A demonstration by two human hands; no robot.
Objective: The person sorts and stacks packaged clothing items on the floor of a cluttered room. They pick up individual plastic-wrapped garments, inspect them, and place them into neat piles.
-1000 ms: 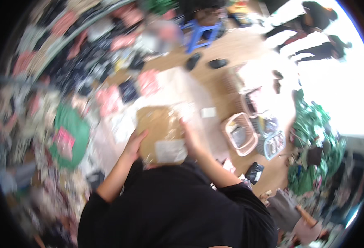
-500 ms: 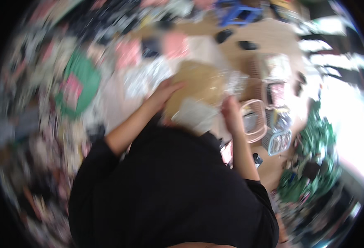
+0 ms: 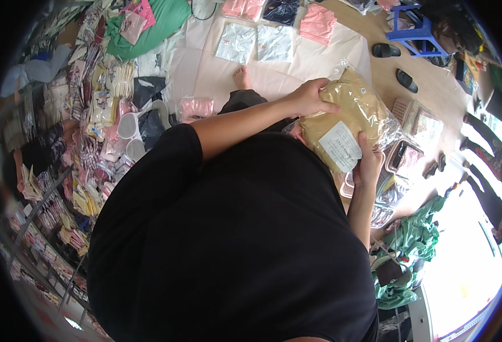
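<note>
Both my hands hold a tan folded garment in a clear plastic bag (image 3: 350, 105), tilted in front of my body. A white printed label (image 3: 340, 147) is on its near side. My left hand (image 3: 313, 98) grips the upper left edge, thumb lying over the plastic. At the lower right edge, my right hand (image 3: 369, 162) is closed on the bag with its thumb on the front; its other fingers are partly hidden behind. Past the bag, two pale blue bagged garments (image 3: 274, 43) lie on a light sheet (image 3: 216, 80).
Pink bagged shirts (image 3: 317, 24) and a navy one (image 3: 282, 10) lie farther off. Piled clothes (image 3: 100, 108) and a green sack (image 3: 165, 25) fill the left. Plastic baskets (image 3: 400, 108), a blue stool (image 3: 413, 34), black slippers (image 3: 406, 80) and green cloth (image 3: 419, 233) are on the right.
The view has swung and sharpened, so the bagged tan garment now appears farther right. Both hands keep hold of it, and my right hand now shows its thumb over the front.
</note>
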